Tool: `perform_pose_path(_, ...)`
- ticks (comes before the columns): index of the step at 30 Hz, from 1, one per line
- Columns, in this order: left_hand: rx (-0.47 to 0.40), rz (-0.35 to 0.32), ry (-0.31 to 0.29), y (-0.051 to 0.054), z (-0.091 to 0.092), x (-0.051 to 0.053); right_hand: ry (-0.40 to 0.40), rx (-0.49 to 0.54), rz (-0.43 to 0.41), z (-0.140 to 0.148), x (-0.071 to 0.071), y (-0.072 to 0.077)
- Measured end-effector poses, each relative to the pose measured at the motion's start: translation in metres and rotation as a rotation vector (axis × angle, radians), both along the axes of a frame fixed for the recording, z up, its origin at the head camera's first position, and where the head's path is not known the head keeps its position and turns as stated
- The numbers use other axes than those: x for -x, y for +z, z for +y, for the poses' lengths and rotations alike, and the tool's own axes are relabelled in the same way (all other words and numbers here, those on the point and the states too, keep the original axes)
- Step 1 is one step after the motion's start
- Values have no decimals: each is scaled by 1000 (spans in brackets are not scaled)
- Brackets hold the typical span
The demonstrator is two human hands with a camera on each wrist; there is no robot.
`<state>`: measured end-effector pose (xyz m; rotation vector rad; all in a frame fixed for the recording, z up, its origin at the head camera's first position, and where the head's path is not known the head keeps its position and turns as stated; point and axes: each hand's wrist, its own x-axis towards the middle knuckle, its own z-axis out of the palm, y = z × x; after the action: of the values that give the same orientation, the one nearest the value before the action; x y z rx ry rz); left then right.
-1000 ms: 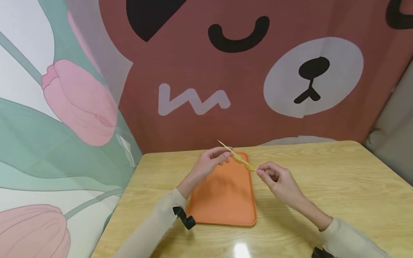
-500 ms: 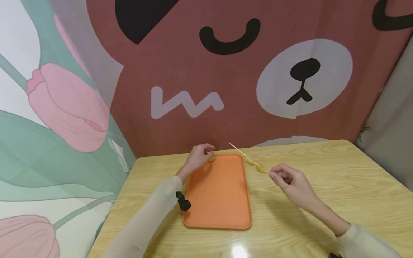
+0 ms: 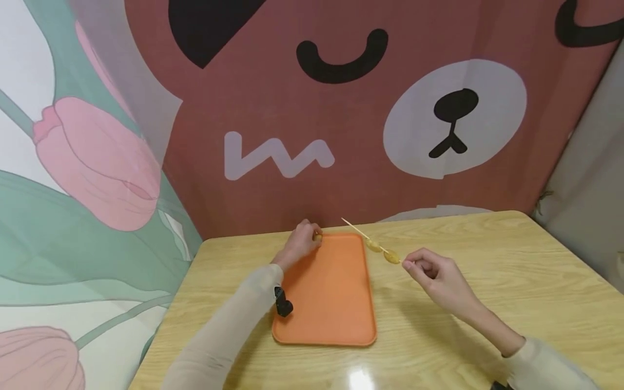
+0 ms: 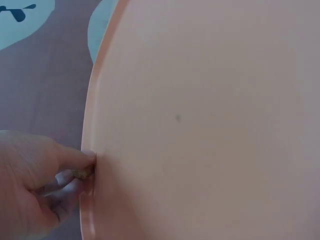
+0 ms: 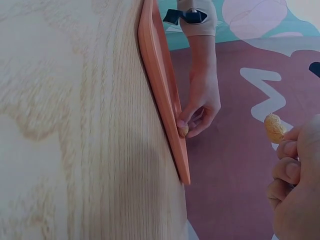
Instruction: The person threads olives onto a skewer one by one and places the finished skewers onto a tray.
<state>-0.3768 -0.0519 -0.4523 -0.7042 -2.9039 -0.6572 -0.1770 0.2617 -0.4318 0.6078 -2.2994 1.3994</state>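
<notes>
My right hand (image 3: pixel 441 279) pinches the blunt end of a thin wooden skewer (image 3: pixel 355 228), which slants up and leftward over the tray's right edge. Two yellowish food pieces (image 3: pixel 391 257) are threaded on it near my fingers; one wrinkled, golden-brown piece (image 5: pixel 274 128) shows in the right wrist view. At the far left corner of an orange tray (image 3: pixel 326 292), my left hand (image 3: pixel 302 241) pinches another small yellow-brown piece (image 4: pixel 82 173) between thumb and fingers, against the tray's rim. The fingers partly cover that piece, and its exact kind is unclear.
The tray lies on a light wooden table (image 3: pixel 468 249). A fabric backdrop (image 3: pixel 361 119) with a cartoon bear stands right behind the table's far edge. Black camera mounts (image 3: pixel 284 303) sit on the wrists.
My left hand has left the skewer, moved left to the tray's far corner and closed on a food piece there. My right hand with the skewer has shifted slightly right.
</notes>
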Motion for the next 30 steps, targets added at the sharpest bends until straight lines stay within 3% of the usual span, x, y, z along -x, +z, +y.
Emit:
perform_pose_path(8,-58,-9,-23,-4,-11,-1,9,8,-3,-5,3,-5)
perform_pose_path(12,-139,-18,-35,3,-16,-6,-2,-14,2,-6,2,-5)
perform_pose_path(19,-323,68,-87,13,-23,-21,9,-22,14,-5,4,-2)
perform_pose_path(21,-383,65,-103,17,-24,-28,19,-23,15,-5,2,-1)
perform_pose_path(25,-500,14,-99,23,-28,-45,37,-29,4,-6,-1,-2)
perform_pose_path(30,-680,-154,-72,34,-33,-66,55,-27,-11,-9,-3,-2)
